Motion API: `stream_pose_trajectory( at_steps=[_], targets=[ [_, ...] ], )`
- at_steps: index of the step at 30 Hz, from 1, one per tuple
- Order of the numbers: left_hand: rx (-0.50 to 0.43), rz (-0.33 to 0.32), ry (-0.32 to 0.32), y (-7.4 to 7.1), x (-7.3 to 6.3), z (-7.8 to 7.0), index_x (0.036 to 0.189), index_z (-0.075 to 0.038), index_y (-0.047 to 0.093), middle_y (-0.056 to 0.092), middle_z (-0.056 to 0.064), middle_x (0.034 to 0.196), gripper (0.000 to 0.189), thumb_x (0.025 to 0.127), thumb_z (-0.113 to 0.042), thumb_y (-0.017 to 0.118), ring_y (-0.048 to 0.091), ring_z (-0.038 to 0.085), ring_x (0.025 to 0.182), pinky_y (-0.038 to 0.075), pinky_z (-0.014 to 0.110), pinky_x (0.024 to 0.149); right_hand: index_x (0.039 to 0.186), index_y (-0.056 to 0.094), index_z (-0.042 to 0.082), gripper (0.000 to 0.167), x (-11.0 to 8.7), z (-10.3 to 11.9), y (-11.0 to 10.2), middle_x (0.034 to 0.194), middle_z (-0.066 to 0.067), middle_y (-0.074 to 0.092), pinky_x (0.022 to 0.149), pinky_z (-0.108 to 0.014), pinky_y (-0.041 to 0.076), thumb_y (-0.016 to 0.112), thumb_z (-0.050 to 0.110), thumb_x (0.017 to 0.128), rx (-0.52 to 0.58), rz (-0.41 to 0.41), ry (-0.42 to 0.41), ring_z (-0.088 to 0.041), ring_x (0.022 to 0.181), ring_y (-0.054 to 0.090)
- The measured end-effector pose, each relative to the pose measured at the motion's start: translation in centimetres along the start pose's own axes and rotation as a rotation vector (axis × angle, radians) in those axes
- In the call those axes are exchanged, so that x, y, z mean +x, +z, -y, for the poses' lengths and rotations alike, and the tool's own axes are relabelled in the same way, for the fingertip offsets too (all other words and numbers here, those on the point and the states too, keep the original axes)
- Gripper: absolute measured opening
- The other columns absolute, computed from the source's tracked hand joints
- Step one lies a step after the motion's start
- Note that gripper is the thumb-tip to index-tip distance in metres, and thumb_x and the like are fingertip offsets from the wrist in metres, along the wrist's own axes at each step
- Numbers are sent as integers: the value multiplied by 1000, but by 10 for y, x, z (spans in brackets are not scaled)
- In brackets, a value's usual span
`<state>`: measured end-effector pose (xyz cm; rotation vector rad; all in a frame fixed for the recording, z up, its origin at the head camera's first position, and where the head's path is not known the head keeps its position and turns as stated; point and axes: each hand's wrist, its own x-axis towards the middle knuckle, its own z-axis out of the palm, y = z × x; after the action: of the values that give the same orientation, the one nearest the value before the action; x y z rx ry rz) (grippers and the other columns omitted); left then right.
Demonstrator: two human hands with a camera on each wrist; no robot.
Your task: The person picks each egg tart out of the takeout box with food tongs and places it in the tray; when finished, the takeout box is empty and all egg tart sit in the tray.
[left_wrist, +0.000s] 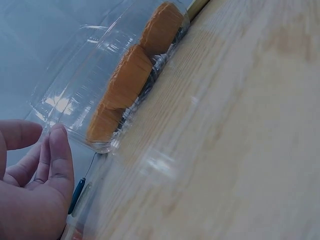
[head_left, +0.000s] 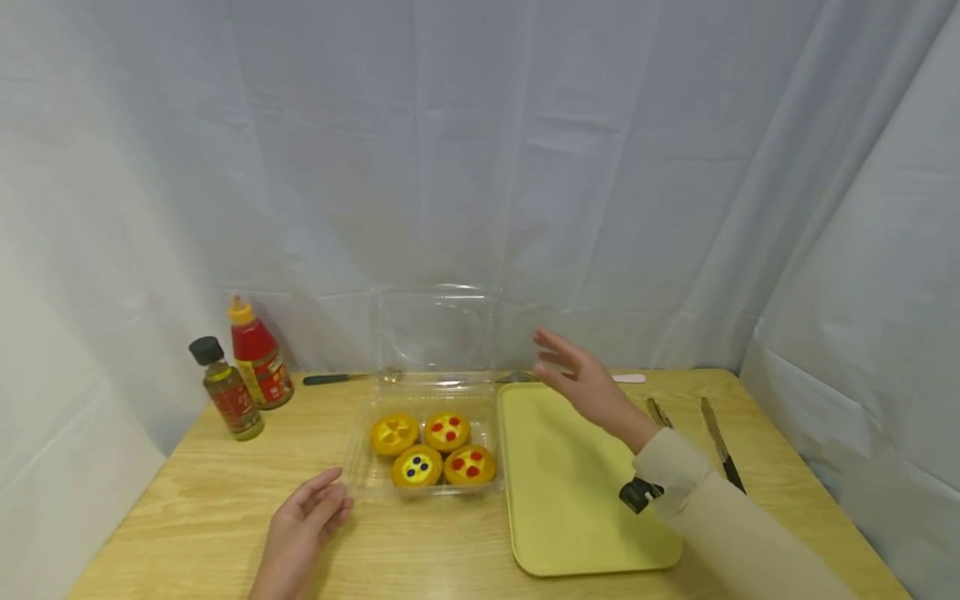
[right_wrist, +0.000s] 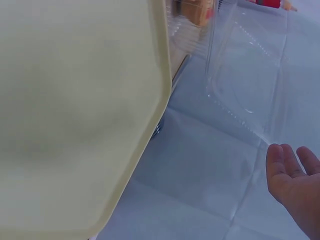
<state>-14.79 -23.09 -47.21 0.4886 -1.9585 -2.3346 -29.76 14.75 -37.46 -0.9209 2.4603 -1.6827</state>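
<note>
A clear plastic clamshell container stands in the middle of the table with its lid raised at the back. Several egg tarts with yellow tops lie inside, some dotted red, one dotted blue. Beside the container's front left corner is my left hand, fingers loosely bent and nothing held. The left wrist view shows its fingertips close to the clear plastic; whether they touch cannot be told. My right hand hovers over the far part of a yellow tray, fingers extended, holding nothing, right of the lid.
At the back left stand a red sauce bottle and a dark-capped oil bottle. A dark-handled utensil and a fork lie along the back edge. A black-handled knife lies right of the tray.
</note>
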Motion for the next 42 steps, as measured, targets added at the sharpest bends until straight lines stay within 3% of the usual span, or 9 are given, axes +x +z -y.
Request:
stream_pose_trajectory(
  at_steps=[6, 12, 16, 21, 28, 42],
  targets=[
    [18, 18, 8, 0, 1, -1, 147, 3, 36, 58, 0, 108, 53, 102, -14, 58, 64, 12, 99, 54, 26, 92, 156, 31, 21, 59, -22, 0, -15, 155, -4, 36, 104, -52, 45, 57, 22, 103, -83, -10, -47, -30, 136, 42],
    [3, 20, 2, -1, 2, 0, 148, 3, 36, 62, 0, 107, 53, 102, -13, 57, 65, 11, 97, 54, 26, 91, 156, 28, 16, 60, -44, -3, -27, 156, -9, 34, 102, -45, 48, 56, 17, 103, -99, -26, -55, -32, 137, 40],
    [-7, 18, -5, -1, 3, 0, 148, 2, 36, 64, 0, 106, 52, 102, -12, 57, 65, 10, 95, 55, 25, 90, 156, 28, 16, 60, -62, -5, -37, 156, -9, 33, 104, -51, 45, 56, 18, 103, -144, -56, -32, -35, 138, 37],
    [2, 23, -12, -1, 2, -1, 148, 2, 35, 65, 0, 106, 52, 103, -12, 56, 65, 10, 96, 55, 26, 91, 157, 26, 17, 62, -88, -12, -49, 159, -9, 27, 105, -63, 37, 57, 21, 103, -243, -95, 23, -38, 141, 30],
    [-1, 20, -19, 0, 3, -1, 148, 2, 35, 67, -3, 104, 53, 102, -13, 57, 65, 10, 97, 55, 25, 90, 158, 22, 13, 70, -120, -20, -64, 160, -15, 23, 103, -65, 38, 59, 29, 101, -372, -157, 123, -44, 141, 26],
    [-5, 21, -37, -3, 2, 1, 149, 2, 35, 66, -4, 102, 54, 102, -14, 57, 65, 8, 94, 55, 24, 88, 160, 3, 14, 82, -155, -66, -103, 160, -27, 5, 103, -76, 22, 55, 41, 102, -396, -133, 361, -55, 141, 12]
  ],
)
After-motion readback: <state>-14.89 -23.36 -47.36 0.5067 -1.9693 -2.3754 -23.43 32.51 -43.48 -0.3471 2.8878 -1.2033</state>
